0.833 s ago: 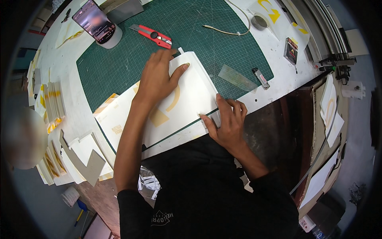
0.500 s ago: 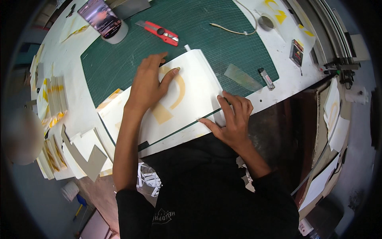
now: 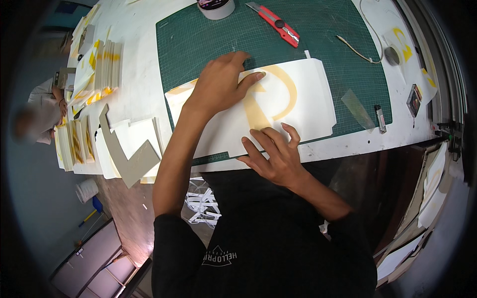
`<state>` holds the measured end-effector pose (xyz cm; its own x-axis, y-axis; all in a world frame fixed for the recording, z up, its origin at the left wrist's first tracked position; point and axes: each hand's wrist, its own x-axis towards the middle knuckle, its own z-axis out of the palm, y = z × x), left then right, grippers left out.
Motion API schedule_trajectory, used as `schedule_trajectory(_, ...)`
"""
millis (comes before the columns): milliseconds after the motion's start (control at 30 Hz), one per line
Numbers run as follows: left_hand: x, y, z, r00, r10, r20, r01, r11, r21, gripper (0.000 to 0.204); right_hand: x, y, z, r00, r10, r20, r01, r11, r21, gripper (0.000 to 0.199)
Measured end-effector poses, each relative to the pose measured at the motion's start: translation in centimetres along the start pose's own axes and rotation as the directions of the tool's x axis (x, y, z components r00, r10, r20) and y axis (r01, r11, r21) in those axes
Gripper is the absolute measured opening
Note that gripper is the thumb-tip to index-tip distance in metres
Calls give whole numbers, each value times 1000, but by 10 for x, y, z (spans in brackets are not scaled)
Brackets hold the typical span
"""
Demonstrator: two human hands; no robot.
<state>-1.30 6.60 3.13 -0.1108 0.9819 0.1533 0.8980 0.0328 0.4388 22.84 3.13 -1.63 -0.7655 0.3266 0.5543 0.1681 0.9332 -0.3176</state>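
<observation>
A white paper piece (image 3: pixel 313 99) printed with a pale orange curved shape lies flat, its right end showing a folded or layered edge. Beneath it is the green cutting mat (image 3: pixel 318 30). My left hand (image 3: pixel 221 82) rests at its far edge, thumb stretched over the print and fingers reaching past the edge. Fingers apart, my right hand (image 3: pixel 276 151) is at the near edge, its fingertips over the paper; whether all of them touch is unclear. Neither hand grips anything that I can see.
Beyond the paper lie a red utility knife (image 3: pixel 278 25) and a tape roll (image 3: pixel 218 10). A lighter (image 3: pixel 380 119), clear strip (image 3: pixel 357 109) and cord (image 3: pixel 355 52) are at right. Paper stacks (image 3: pixel 107 69) and an angled grey board (image 3: pixel 124 159) stand left. Another person (image 3: pixel 47 102) is far left.
My right hand has moved from the paper's right end leftward along its near edge toward the middle. My left hand stays at the far edge. The head view has shifted.
</observation>
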Motion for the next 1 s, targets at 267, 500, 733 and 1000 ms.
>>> schedule_trajectory(267,-1,-4,1,1000,1,-7,-1,1000,24,52,2,3,0,997,-72,-14,73,997,21,36)
schedule_trajectory(500,3,-2,0,998,-42,40,41,999,20,49,12,8,2,975,-218,-52,219,976,7,22)
schedule_trajectory(733,-1,2,1,999,-22,34,20,997,72,49,20,14,-4,962,-270,-33,272,960,63,24)
schedule_trajectory(1000,-13,8,9,1000,-26,-2,26,997,66,48,19,11,-1,971,-236,-30,238,970,49,23)
